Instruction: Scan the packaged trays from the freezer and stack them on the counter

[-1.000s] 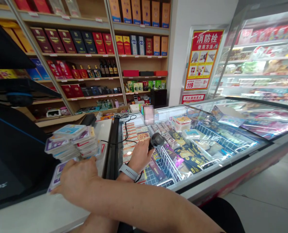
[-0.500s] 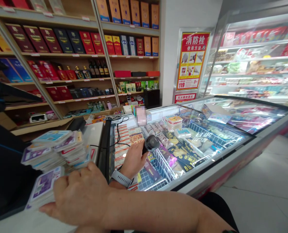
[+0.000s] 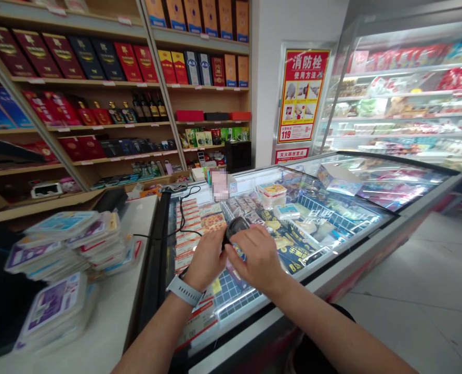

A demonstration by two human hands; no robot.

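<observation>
Head: R fingers (image 3: 250, 240) bent @ scanner (image 3: 237, 225)

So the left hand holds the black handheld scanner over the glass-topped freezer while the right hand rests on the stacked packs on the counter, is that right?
Not quite: the head view shows the right hand at the black handheld scanner, not on the stacked packs. The left hand does hold the scanner over the glass-topped freezer.
</observation>
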